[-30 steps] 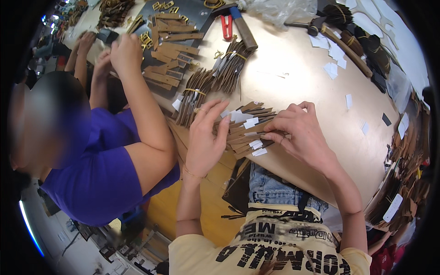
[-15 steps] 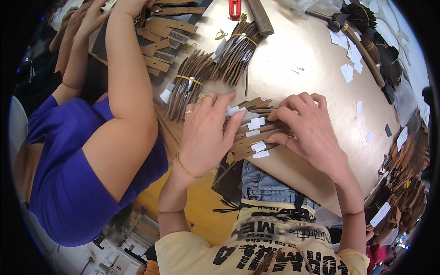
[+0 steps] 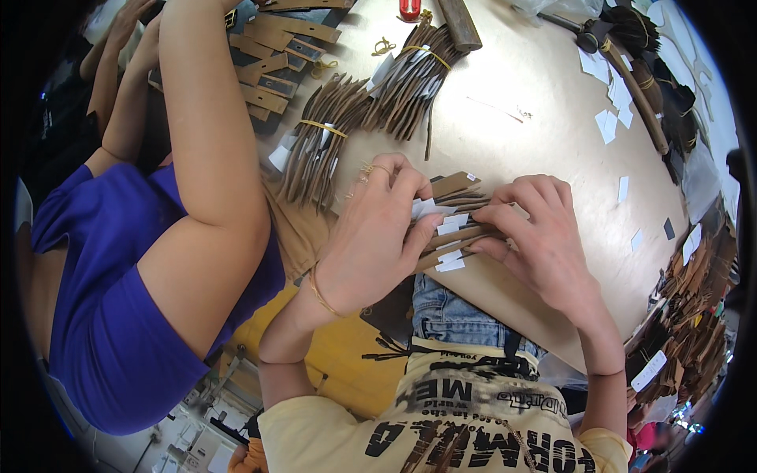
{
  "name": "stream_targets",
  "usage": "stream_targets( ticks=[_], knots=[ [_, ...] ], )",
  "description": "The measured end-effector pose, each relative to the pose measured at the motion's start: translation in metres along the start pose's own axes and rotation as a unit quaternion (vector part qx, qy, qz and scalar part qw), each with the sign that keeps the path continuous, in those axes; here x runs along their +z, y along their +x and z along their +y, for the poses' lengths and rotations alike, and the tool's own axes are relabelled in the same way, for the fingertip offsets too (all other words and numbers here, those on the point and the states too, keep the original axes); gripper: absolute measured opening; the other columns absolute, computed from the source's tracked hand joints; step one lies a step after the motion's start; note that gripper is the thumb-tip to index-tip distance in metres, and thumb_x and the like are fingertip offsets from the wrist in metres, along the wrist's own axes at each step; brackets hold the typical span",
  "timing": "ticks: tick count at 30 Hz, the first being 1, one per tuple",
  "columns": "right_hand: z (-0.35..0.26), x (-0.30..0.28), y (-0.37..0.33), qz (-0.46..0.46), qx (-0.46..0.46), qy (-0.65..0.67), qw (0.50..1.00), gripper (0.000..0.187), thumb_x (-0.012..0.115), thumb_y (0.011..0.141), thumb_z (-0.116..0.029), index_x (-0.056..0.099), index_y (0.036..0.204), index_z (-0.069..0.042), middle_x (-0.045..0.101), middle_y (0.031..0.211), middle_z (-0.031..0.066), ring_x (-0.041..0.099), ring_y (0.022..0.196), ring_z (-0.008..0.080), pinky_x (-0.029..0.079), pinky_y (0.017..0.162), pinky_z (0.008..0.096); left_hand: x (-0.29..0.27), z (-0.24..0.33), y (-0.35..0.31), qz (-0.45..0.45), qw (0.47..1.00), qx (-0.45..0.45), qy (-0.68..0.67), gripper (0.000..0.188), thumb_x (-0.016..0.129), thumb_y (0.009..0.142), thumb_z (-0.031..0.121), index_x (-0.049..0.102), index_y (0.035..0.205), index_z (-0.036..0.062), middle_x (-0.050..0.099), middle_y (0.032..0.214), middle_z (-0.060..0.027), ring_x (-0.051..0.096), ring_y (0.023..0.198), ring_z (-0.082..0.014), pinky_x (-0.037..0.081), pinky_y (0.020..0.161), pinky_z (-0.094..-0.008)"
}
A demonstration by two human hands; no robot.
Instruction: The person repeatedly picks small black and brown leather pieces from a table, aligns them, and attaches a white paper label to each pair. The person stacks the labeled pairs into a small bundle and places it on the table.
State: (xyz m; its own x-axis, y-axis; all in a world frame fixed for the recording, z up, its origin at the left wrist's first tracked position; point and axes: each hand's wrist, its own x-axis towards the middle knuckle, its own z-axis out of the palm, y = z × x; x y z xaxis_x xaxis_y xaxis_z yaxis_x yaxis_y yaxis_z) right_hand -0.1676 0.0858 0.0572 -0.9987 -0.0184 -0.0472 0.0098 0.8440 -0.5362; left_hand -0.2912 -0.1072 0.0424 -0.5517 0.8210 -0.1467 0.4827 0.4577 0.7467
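Note:
A stack of brown leather strips (image 3: 457, 184) with white paper slips (image 3: 451, 260) between them lies at the table's front edge. My left hand (image 3: 378, 236) is closed on the stack's left end, its thumb on the near side and its fingers bent over the far side. The right end is pinched between the thumb and fingers of my right hand (image 3: 540, 240). Some of the strips are hidden behind my fingers. Just beyond my left hand lie two more bundles of strips, a left bundle (image 3: 319, 162) and a right bundle (image 3: 410, 87), each tied with a yellow band.
At my left sits a co-worker in purple (image 3: 134, 292), one bent arm (image 3: 213, 102) reaching toward flat brown strips (image 3: 296, 27). A wooden stick (image 3: 460, 24) lies at the back, a hammer (image 3: 635, 98) at the right. Paper scraps (image 3: 606, 124) and heaped strips (image 3: 678, 331) lie right.
The strips in my hands sit closer together, less fanned out. My left fingers have curled in more, and both hands are slightly farther right. The co-worker's forearm has shifted left.

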Motion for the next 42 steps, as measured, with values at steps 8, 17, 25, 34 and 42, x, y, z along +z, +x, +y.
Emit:
stream_targets(
  ticks=[8,17,25,34,42],
  knots=[
    [0.0,0.0,-0.002,0.028,0.01,0.029,0.999,0.038,0.08,0.073,-0.019,0.065,0.106,-0.008,0.056,0.123,0.0104,0.052,0.114,0.0323,0.041,0.095,0.0438,0.004,0.01,-0.004,-0.043,0.997,-0.03,-0.061,0.038,0.069,0.09,0.021,0.05,0.117,0.0006,0.055,0.108,-0.0191,0.056,0.096,-0.0385,0.044,0.087,-0.0436],
    [0.005,-0.005,0.005,-0.05,0.034,0.085,0.995,0.058,0.081,0.071,-0.018,0.061,0.125,-0.01,0.061,0.119,0.008,0.055,0.11,0.0288,0.04,0.098,0.0424,0.014,0.017,-0.017,-0.004,1.0,0.007,0.028,0.046,0.076,0.083,0.023,0.054,0.119,0.0061,0.06,0.104,-0.0121,0.059,0.098,-0.0314,0.039,0.09,-0.0436],
    [-0.002,0.001,-0.014,0.005,-0.058,-0.071,0.996,0.039,0.071,0.08,-0.018,0.063,0.116,-0.007,0.059,0.107,0.004,0.055,0.105,0.021,0.038,0.097,0.0405,0.036,0.024,-0.043,0.114,0.983,0.034,0.141,0.046,0.075,0.082,0.03,0.061,0.122,0.0116,0.063,0.113,-0.0041,0.061,0.102,-0.0215,0.036,0.094,-0.0423],
    [-0.008,0.01,-0.031,0.06,-0.095,-0.161,0.98,0.031,0.061,0.084,-0.016,0.063,0.113,-0.008,0.059,0.104,0.0033,0.056,0.104,0.0191,0.036,0.099,0.0428,0.027,0.035,-0.038,0.102,0.989,0.028,0.099,0.065,0.08,0.079,0.041,0.058,0.131,0.0096,0.049,0.141,-0.0109,0.051,0.124,-0.0274,0.031,0.102,-0.0471],
    [-0.01,0.009,-0.029,0.082,-0.084,-0.184,0.976,0.025,0.061,0.084,-0.016,0.063,0.108,-0.011,0.058,0.117,0.0051,0.055,0.114,0.0208,0.034,0.105,0.0471,-0.006,0.007,-0.004,-0.07,0.996,-0.015,-0.052,0.037,0.067,0.092,0.022,0.064,0.122,0.0003,0.07,0.102,-0.0178,0.067,0.1,-0.03,0.045,0.092,-0.038]
  ],
)
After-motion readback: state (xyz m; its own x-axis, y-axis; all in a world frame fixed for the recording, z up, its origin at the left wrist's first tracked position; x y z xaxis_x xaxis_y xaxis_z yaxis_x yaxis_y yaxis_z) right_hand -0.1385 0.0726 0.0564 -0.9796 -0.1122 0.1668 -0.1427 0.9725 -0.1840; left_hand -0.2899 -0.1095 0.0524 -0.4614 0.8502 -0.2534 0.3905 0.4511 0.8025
